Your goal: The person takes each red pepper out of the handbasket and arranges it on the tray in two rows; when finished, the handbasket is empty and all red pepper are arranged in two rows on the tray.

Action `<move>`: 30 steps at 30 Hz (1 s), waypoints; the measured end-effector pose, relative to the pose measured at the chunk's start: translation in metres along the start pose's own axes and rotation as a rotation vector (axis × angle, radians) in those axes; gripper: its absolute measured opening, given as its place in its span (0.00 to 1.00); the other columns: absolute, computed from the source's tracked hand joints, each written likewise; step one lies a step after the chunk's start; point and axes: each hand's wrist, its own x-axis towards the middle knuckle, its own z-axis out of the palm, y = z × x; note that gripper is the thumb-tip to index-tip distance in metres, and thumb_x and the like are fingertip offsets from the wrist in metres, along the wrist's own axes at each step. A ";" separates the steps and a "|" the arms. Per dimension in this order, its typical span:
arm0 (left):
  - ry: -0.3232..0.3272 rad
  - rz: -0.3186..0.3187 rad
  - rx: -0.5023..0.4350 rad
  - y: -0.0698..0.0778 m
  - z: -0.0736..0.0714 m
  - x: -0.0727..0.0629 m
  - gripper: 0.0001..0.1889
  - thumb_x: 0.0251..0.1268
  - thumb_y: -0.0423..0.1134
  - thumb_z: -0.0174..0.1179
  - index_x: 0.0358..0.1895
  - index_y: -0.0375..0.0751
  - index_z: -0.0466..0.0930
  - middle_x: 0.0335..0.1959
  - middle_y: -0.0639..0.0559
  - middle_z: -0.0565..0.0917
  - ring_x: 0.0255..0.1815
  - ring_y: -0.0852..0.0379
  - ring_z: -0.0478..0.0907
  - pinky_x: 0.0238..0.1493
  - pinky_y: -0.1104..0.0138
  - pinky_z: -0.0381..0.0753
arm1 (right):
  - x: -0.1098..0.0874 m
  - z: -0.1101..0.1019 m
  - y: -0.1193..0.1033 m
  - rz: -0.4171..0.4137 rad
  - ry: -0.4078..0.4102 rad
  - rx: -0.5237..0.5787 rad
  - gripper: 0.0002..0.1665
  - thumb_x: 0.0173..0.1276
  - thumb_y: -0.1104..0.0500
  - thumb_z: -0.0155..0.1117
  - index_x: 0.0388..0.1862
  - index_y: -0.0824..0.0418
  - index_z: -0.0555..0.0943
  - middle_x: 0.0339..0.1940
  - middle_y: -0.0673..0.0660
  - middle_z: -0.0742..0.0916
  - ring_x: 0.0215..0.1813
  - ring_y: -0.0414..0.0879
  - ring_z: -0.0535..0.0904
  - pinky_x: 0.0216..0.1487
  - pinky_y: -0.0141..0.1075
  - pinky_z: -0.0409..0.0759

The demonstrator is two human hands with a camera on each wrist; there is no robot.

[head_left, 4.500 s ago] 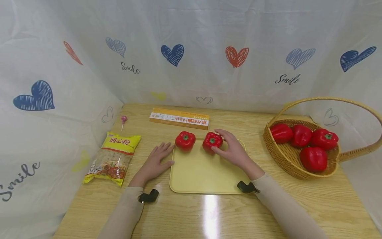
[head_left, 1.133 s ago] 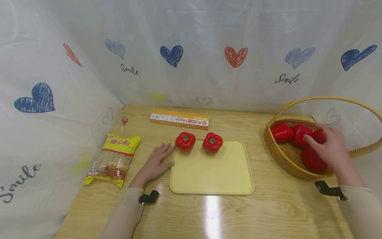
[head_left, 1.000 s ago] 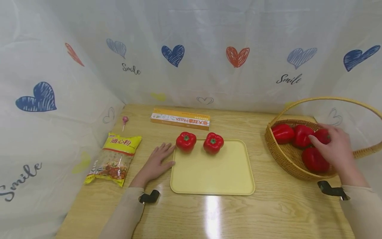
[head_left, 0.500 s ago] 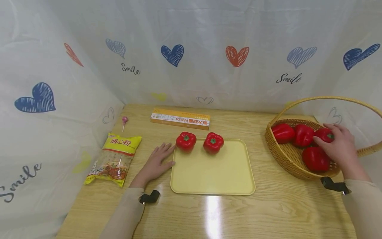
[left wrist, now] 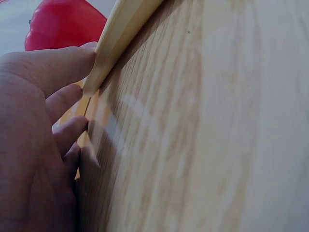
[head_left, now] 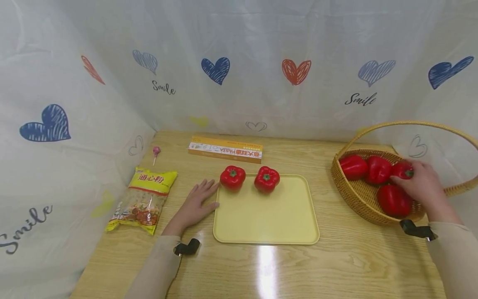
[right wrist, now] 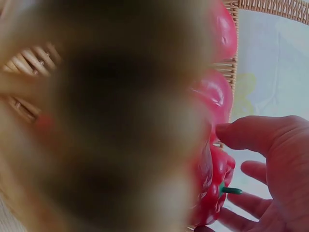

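At the right, my right hand [head_left: 423, 182] reaches into the wicker basket [head_left: 349, 195], its thumb and fingers round a red bell pepper [head_left: 401, 169] with a green stem. Part of that pepper is hidden by the hand. In the right wrist view the stem [right wrist: 231, 190] points toward the palm, and a blurred shape covers the middle. My left hand [head_left: 196, 203] lies flat beside the yellow tray [head_left: 265, 220], fingers straight, its thumb at the tray's left edge [left wrist: 104, 60]. Two more bell peppers stand at the tray's far side, one at the left corner [head_left: 232, 177], one near the middle [head_left: 266, 179].
More red peppers lie in the basket, at its left [head_left: 353, 167], middle [head_left: 379, 169] and near side [head_left: 393, 200]. Its handle [head_left: 407, 123] arches above. A pasta box [head_left: 225, 149] lies behind the tray. A yellow bag of macaroni [head_left: 143, 199] and a lollipop [head_left: 156, 151] are at left.
My right hand has left the tray's middle pepper and gone right into the basket. Over the last second the pepper under it has shifted and turned slightly. My left hand has stayed put.
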 end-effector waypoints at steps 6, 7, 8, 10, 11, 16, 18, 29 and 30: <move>0.001 0.002 0.006 -0.002 0.001 0.000 0.35 0.72 0.50 0.61 0.78 0.46 0.64 0.81 0.43 0.59 0.83 0.42 0.45 0.82 0.48 0.36 | -0.002 -0.001 -0.002 0.010 -0.030 -0.035 0.42 0.74 0.55 0.63 0.72 0.81 0.59 0.62 0.87 0.63 0.60 0.84 0.57 0.54 0.80 0.64; 0.002 0.003 0.007 -0.002 0.001 0.000 0.35 0.72 0.50 0.61 0.78 0.46 0.64 0.81 0.43 0.59 0.83 0.42 0.45 0.82 0.48 0.36 | -0.002 -0.001 -0.002 0.014 -0.034 -0.040 0.42 0.73 0.55 0.63 0.73 0.80 0.59 0.62 0.87 0.63 0.60 0.84 0.56 0.54 0.80 0.64; 0.003 0.003 0.006 -0.002 0.001 0.000 0.35 0.72 0.50 0.61 0.78 0.46 0.64 0.81 0.43 0.59 0.83 0.42 0.46 0.82 0.48 0.37 | -0.002 -0.001 -0.002 0.019 -0.041 -0.043 0.42 0.73 0.55 0.63 0.73 0.80 0.58 0.62 0.87 0.62 0.60 0.84 0.55 0.53 0.80 0.65; 0.007 0.004 0.004 -0.001 0.001 0.000 0.35 0.72 0.50 0.61 0.78 0.45 0.64 0.80 0.43 0.59 0.83 0.42 0.46 0.82 0.48 0.37 | -0.002 -0.001 -0.002 0.029 -0.048 -0.047 0.43 0.73 0.56 0.64 0.74 0.79 0.57 0.62 0.87 0.61 0.60 0.84 0.54 0.52 0.81 0.65; 0.008 0.004 0.001 -0.001 0.001 0.000 0.35 0.72 0.50 0.61 0.78 0.45 0.64 0.80 0.43 0.59 0.83 0.42 0.46 0.82 0.48 0.36 | -0.002 -0.001 -0.002 0.031 -0.049 -0.047 0.43 0.72 0.57 0.64 0.75 0.79 0.57 0.62 0.87 0.61 0.60 0.84 0.53 0.52 0.81 0.65; 0.009 -0.002 -0.005 -0.001 0.001 0.000 0.35 0.72 0.50 0.61 0.78 0.45 0.64 0.80 0.43 0.59 0.83 0.41 0.46 0.82 0.48 0.36 | -0.002 -0.001 -0.002 0.024 -0.051 -0.042 0.43 0.71 0.59 0.65 0.75 0.78 0.57 0.62 0.87 0.61 0.59 0.85 0.56 0.54 0.81 0.64; 0.006 -0.006 -0.006 0.000 0.001 0.000 0.35 0.72 0.50 0.61 0.78 0.45 0.64 0.81 0.43 0.59 0.83 0.41 0.46 0.82 0.48 0.35 | -0.002 -0.002 -0.001 0.029 -0.061 -0.038 0.44 0.70 0.59 0.65 0.75 0.78 0.56 0.62 0.87 0.60 0.59 0.85 0.57 0.54 0.81 0.64; 0.005 -0.009 -0.010 0.001 0.000 -0.001 0.35 0.72 0.50 0.61 0.78 0.45 0.64 0.81 0.43 0.59 0.83 0.41 0.45 0.82 0.48 0.36 | -0.002 0.000 0.000 0.022 -0.048 -0.069 0.44 0.72 0.56 0.65 0.75 0.77 0.57 0.61 0.86 0.64 0.57 0.86 0.55 0.50 0.80 0.65; 0.005 -0.008 -0.008 0.001 0.000 0.000 0.35 0.72 0.50 0.62 0.78 0.45 0.64 0.81 0.43 0.59 0.83 0.41 0.45 0.82 0.48 0.36 | -0.002 0.001 0.000 0.019 -0.042 -0.073 0.43 0.71 0.56 0.65 0.74 0.77 0.58 0.60 0.86 0.65 0.57 0.86 0.55 0.49 0.80 0.65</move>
